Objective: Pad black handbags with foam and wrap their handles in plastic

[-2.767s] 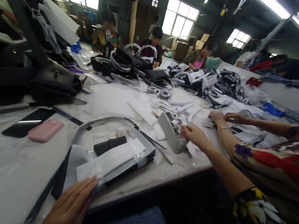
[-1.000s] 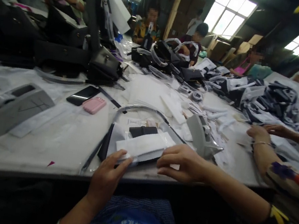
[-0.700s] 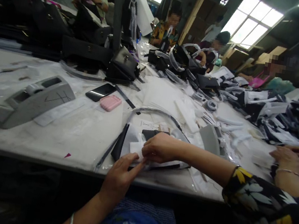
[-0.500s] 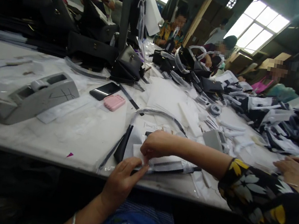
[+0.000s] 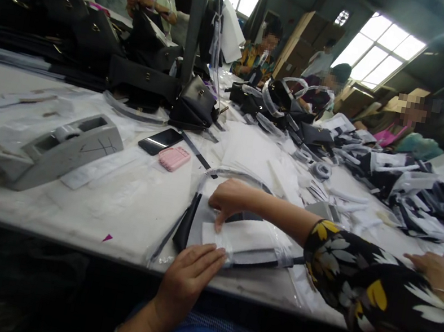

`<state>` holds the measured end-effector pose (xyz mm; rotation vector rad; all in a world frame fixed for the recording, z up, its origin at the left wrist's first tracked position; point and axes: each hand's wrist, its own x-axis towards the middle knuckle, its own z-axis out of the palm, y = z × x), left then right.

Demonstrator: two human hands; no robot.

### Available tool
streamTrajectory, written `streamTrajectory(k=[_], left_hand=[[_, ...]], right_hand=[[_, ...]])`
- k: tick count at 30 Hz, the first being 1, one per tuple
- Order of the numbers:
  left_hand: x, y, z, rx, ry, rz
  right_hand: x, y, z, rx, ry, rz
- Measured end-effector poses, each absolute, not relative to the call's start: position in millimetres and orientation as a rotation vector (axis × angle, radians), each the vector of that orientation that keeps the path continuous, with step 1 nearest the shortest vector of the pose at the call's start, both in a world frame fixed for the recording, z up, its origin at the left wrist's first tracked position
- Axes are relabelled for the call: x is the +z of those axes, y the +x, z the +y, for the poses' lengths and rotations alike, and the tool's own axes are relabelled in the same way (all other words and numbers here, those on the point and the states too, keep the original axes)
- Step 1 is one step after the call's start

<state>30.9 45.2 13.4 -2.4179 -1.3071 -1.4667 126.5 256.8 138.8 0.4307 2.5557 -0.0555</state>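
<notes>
A flat black piece wrapped in white paper (image 5: 250, 237) lies at the near table edge, with a band of clear tape around its left end. My left hand (image 5: 189, 275) lies flat on its near left corner, fingers stretched out. My right hand (image 5: 231, 197) is curled above it, with one fingertip pressed down on the wrap's taped left end. A black strap in clear film (image 5: 237, 175) arcs behind my right hand and runs down the wrap's left side.
A grey tape dispenser (image 5: 56, 151) stands at the left, and a second one (image 5: 323, 210) is behind my right arm. A black phone (image 5: 160, 141) and a pink case (image 5: 174, 158) lie mid-table. Black handbags (image 5: 193, 106) surround a pole (image 5: 196, 18). A co-worker's hand (image 5: 439, 270) rests at the right.
My right hand came over from the far tape dispenser onto the wrap's left end, where it presses down. My left hand stayed on the near corner. My view swung left.
</notes>
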Motion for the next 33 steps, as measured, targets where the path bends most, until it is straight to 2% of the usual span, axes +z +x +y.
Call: streamTrajectory(k=[6, 14, 21, 26, 33], left_hand=[[15.9, 32.0, 45.0, -1.459, -2.363, -1.32], [12.1, 34.3, 44.8, -1.451, -2.326, -1.311], [15.3, 35.7, 46.8, -1.439, -2.292, -1.336], [15.9, 37.4, 47.4, -1.434, -2.278, -1.338], [19.7, 37.9, 48.9, -1.398, -2.224, -1.297]], right_hand=[[107.6, 141.9, 298.9, -0.739, 0.851, 2.606], [110.0, 180.0, 264.1, -1.019, 0.947, 2.543], [94.9, 173.4, 254.8, -1.248, 1.321, 2.264], [88.8, 172.2, 257.5, -1.27, 1.378, 2.305], [84.9, 178.1, 243.7, -1.047, 1.382, 2.542]])
